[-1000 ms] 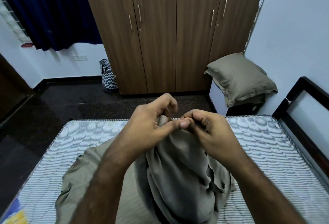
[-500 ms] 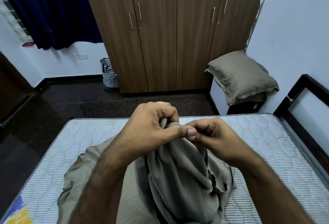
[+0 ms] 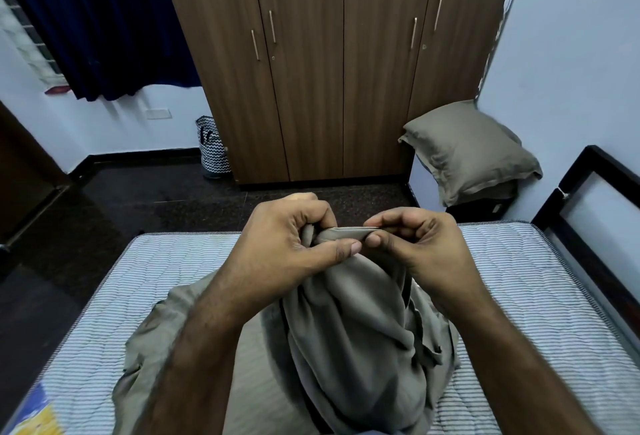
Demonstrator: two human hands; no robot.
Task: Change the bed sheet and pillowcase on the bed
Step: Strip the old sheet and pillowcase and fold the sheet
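Head view shows your left hand [image 3: 287,247] and your right hand [image 3: 419,244] raised side by side at the centre of the frame, both pinching the top edge of the grey-brown bed sheet [image 3: 353,337]. Your left hand's fingers are curled over a gathered bunch of the cloth with the thumb pressed along its near side; your right hand nips a flat hem between thumb and curled fingers, and the two thumb tips almost meet. A short stretch of hem runs level between your hands. From there the sheet hangs down below and between your forearms in loose folds, then spreads in a rumpled heap over the lower centre of the striped mattress [image 3: 540,303]. A pillow [image 3: 467,150] in a case of the same colour sits at the right of the frame, well beyond your hands, leaning in the corner beside the wooden wardrobe [image 3: 332,64]. The dark bed frame [image 3: 571,227] borders the mattress at the right edge.
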